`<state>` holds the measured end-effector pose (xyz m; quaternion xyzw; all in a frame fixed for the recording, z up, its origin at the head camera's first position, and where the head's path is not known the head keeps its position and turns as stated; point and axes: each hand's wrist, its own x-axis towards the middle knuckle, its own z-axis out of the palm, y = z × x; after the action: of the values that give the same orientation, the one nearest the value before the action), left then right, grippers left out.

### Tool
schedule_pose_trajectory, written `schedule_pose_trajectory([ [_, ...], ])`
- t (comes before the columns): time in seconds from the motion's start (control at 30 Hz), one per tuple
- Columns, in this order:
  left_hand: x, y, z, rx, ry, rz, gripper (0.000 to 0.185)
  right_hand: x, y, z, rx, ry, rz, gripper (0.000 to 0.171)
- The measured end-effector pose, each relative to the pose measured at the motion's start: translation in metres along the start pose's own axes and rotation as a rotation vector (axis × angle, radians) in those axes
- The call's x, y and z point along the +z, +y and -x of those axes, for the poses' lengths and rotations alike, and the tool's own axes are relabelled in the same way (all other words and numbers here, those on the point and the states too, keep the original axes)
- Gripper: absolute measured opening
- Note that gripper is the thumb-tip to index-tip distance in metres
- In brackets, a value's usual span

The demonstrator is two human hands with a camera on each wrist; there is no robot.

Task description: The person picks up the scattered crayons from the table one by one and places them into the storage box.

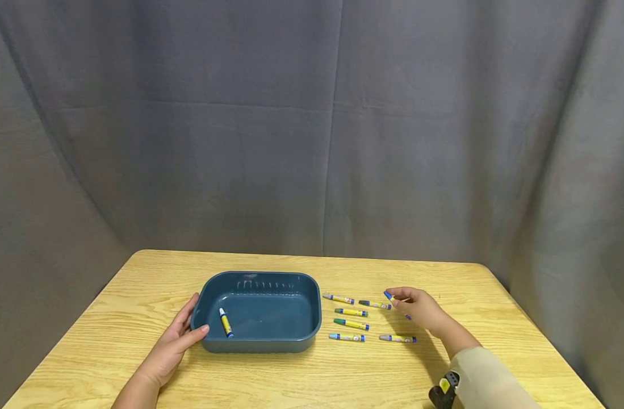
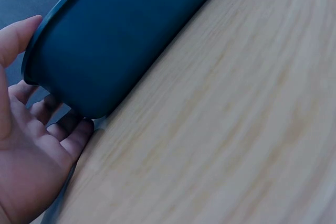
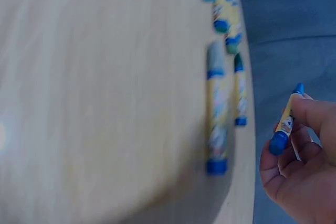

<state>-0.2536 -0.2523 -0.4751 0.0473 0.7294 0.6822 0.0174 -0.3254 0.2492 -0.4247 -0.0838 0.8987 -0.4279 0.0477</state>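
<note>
Though pinched, yellow crayon (image 3: pixel 286 120), blue-tipped.

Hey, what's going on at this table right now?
A person sits at a wooden table with a dark blue plastic tub and a handful of crayons. The left hand rests against the tub's near left corner, steadying it. The right hand pinches a blue crayon lifted just above the table. One crayon lies inside the tub. Six more crayons lie on the table to the right of the tub.
</note>
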Motion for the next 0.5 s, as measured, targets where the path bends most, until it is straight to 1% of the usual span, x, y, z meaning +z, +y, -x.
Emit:
schedule_pose_trajectory([
  [0.23, 0.000, 0.000, 0.000, -0.004, 0.010, -0.005, 0.081, 0.007, -0.028, -0.015, 0.002, -0.046, -0.180, 0.045],
  [0.5, 0.000, 0.000, 0.000, -0.001, 0.004, -0.001, 0.080, 0.027, -0.063, -0.032, -0.020, -0.084, -0.368, 0.048],
])
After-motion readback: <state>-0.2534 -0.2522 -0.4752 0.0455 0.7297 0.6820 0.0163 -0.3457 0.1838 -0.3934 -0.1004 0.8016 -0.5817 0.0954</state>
